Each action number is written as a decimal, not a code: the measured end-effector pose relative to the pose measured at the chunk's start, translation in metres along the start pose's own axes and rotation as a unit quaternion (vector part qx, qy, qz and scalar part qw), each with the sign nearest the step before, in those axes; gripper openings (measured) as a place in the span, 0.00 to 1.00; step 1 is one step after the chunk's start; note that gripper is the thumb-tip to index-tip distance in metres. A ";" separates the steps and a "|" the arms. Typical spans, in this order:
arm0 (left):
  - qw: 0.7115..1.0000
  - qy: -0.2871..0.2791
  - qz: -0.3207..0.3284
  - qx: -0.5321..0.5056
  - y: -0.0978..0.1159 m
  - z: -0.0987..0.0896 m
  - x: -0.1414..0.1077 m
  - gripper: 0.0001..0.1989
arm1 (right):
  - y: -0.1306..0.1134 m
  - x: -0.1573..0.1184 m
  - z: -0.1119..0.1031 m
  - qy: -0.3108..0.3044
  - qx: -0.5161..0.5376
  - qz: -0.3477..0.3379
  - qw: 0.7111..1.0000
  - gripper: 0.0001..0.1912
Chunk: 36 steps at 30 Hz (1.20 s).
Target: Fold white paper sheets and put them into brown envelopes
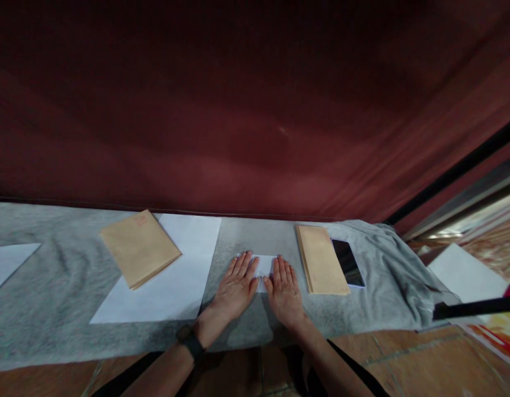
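Observation:
A small folded sheet of white paper (264,266) lies on the grey cloth in front of me. My left hand (237,284) rests flat on its left part, fingers stretched out and pointing away from me. On the right part lies my right hand (285,292), also flat with its fingers extended. Both thumbs point inward near the paper's lower edge, and the palms cover much of the sheet. To the right of my right hand is a stack of brown envelopes (322,259). A dark-screened phone (348,262) lies against that stack's right side.
Left of my hands, another stack of brown envelopes (140,248) sits on large white paper (192,275). More white paper (10,262) lies at the far left. The grey cloth (64,309) ends at a dark red wall (238,138) behind. A black bar (473,307) crosses at right.

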<state>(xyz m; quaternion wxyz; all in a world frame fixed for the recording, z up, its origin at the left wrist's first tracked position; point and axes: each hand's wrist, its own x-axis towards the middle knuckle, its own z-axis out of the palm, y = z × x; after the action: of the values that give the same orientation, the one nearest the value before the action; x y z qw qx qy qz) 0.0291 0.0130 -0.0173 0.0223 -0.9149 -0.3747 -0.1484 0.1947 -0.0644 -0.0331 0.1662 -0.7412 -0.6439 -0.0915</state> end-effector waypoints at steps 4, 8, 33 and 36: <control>1.000 0.001 -0.026 -0.004 0.001 0.000 -0.001 0.31 | 0.001 0.000 -0.002 0.001 0.005 -0.001 1.000 0.34; 0.999 -0.007 -0.047 -0.001 0.003 0.002 -0.003 0.34 | 0.005 0.001 -0.002 0.000 0.010 0.002 1.000 0.34; 0.996 -0.021 -0.078 0.036 0.003 -0.004 -0.013 0.31 | -0.023 0.004 -0.009 -0.019 0.057 -0.047 0.997 0.29; 0.996 -0.008 -0.081 0.030 0.003 -0.003 -0.019 0.33 | -0.017 0.005 -0.007 -0.020 0.049 -0.038 0.998 0.29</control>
<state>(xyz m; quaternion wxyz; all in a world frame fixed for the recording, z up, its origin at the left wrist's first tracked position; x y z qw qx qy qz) 0.0176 -0.0032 -0.0198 0.0345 -0.8818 -0.4518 -0.1307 0.1797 -0.0605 -0.0223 0.1856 -0.7089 -0.6785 -0.0512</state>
